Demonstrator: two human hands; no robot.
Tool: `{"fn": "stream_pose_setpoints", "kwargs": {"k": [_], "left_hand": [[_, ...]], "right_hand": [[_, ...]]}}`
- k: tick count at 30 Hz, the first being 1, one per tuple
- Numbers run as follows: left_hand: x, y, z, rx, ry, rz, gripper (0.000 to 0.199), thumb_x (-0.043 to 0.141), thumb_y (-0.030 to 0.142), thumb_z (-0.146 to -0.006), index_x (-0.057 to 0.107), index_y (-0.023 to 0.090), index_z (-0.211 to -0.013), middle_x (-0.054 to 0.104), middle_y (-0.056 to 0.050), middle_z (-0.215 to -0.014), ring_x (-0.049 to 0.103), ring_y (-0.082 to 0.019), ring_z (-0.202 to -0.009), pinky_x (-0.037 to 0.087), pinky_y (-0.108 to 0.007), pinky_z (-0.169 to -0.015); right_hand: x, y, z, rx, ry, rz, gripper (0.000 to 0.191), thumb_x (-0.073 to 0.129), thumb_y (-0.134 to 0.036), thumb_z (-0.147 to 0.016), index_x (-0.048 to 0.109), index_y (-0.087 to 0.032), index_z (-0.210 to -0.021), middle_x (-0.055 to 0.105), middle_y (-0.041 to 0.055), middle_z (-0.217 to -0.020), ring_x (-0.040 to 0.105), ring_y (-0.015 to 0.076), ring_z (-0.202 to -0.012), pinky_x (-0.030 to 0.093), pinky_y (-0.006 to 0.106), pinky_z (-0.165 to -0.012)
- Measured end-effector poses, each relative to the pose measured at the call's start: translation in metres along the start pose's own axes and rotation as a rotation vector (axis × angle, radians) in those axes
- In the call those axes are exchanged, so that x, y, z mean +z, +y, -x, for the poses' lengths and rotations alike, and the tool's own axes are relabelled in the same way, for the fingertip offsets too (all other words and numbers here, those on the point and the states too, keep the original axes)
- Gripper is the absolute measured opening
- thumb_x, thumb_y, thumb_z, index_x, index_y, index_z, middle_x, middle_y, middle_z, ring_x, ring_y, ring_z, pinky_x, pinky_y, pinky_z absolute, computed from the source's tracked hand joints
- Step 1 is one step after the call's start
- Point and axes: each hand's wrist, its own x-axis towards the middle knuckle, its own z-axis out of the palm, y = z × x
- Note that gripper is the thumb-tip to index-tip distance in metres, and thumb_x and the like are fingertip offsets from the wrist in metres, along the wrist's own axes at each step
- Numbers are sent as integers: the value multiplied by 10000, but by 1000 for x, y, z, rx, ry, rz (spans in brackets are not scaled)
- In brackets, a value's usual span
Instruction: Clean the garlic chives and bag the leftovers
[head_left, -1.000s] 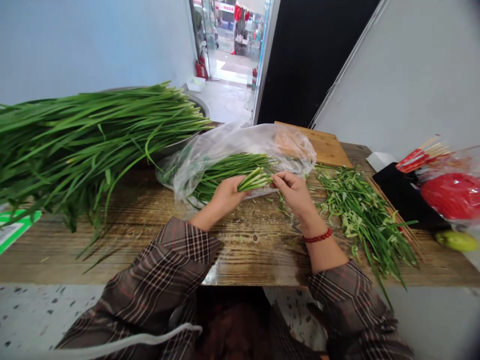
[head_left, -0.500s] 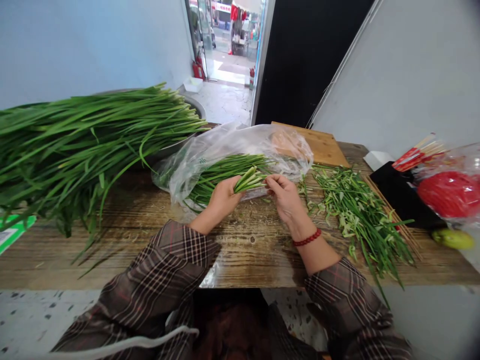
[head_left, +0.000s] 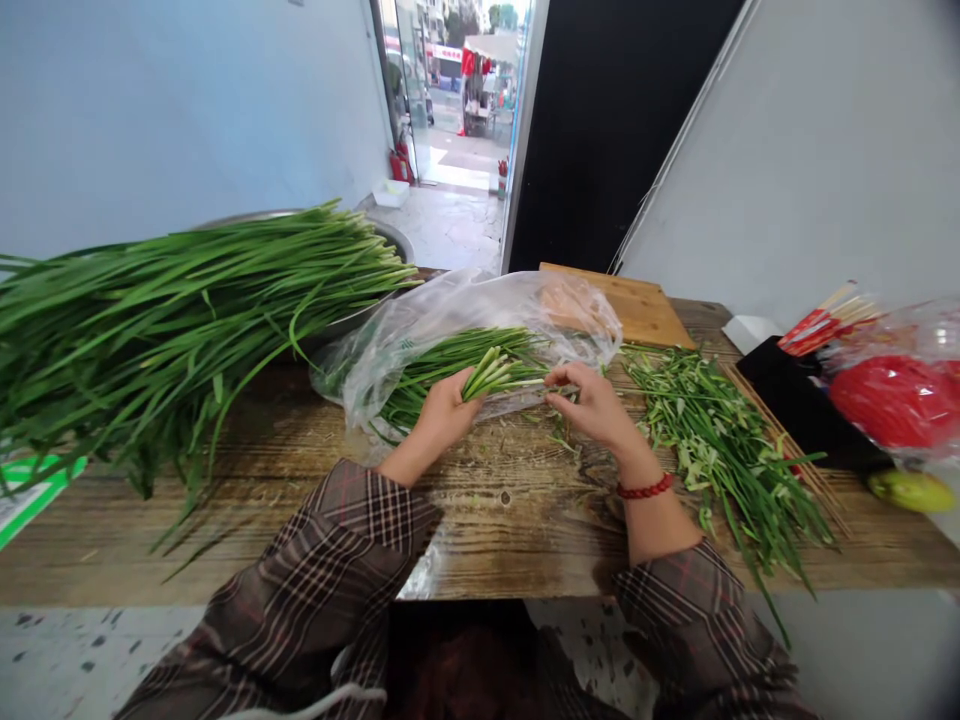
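Note:
My left hand [head_left: 442, 415] is closed around a small bunch of garlic chives [head_left: 491, 372], pale stem ends pointing right. One pale stalk sticks out of the bunch to my right hand [head_left: 592, 400], whose thumb and forefinger pinch its end. Behind the hands, more chives [head_left: 442, 360] lie in an opened clear plastic bag [head_left: 465, 290]. A pile of loose chive leaves and trimmings [head_left: 709, 430] lies to the right of my right hand. At the left, a big heap of long chives [head_left: 225, 290] rests on a metal basin [head_left: 394, 238], its leaves drooping over the table.
The wooden table [head_left: 510, 540] runs across the view. A cutting board [head_left: 645, 305] lies at the back. On the right stand a black box [head_left: 795, 400] with chopsticks, a red plastic-wrapped bundle [head_left: 892, 400] and a yellow-green fruit [head_left: 911, 490]. A green-and-white card lies far left.
My right hand has moved a little right, away from the bunch, with one stalk drawn out towards it. The view has tilted up slightly.

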Motion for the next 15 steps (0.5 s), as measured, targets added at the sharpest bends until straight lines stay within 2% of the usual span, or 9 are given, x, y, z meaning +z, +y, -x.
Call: {"fn": "stream_pose_setpoints", "kwargs": {"k": [3,6,8,11,13,15], "left_hand": [[0,2,0,5,-25,8,157,548,209,-816,548,190,-661,560,30,-584,534,-146,-606,387,-241,-587],[-1,3,-1,21,-54,15,145,539,204,-809,555,187,-666,569,22,-603,535,-150,-611,385,-242,-584],[-1,2,-1,19,-88,8,148,532,215,-814,561,182,-673,569,20,-610,533,-150,-607,384,-244,-583],[-1,0,0,44,-178,-22,96,532,220,-815,610,177,-779,629,6,-714,577,-168,-691,421,-256,-643],[-1,-1,1,87,-237,-80,148,523,177,-799,636,190,-892,667,-8,-833,604,-184,-788,443,-271,-709],[-1,1,2,148,-276,-154,210,506,129,-775,643,199,-919,663,-24,-877,601,-196,-835,446,-286,-742]], "right_hand": [[10,-6,-1,-35,48,-56,163,671,-270,-793,638,-206,-939,642,37,-884,590,179,-808,464,314,-764],[17,-15,-2,-96,82,-47,70,641,-286,-842,637,-216,-851,644,28,-809,584,178,-776,447,309,-744],[19,-19,-1,-107,102,-7,107,604,-291,-875,637,-219,-802,639,28,-766,579,183,-759,435,318,-740],[22,-20,-1,-71,121,10,137,582,-298,-884,640,-220,-787,640,30,-761,579,183,-751,435,320,-738],[24,-18,-1,-18,138,-42,143,576,-290,-872,639,-220,-765,644,22,-756,582,174,-734,442,304,-715],[25,-14,-2,53,163,-119,163,584,-307,-855,637,-216,-731,639,5,-716,573,160,-682,439,284,-666]]}}
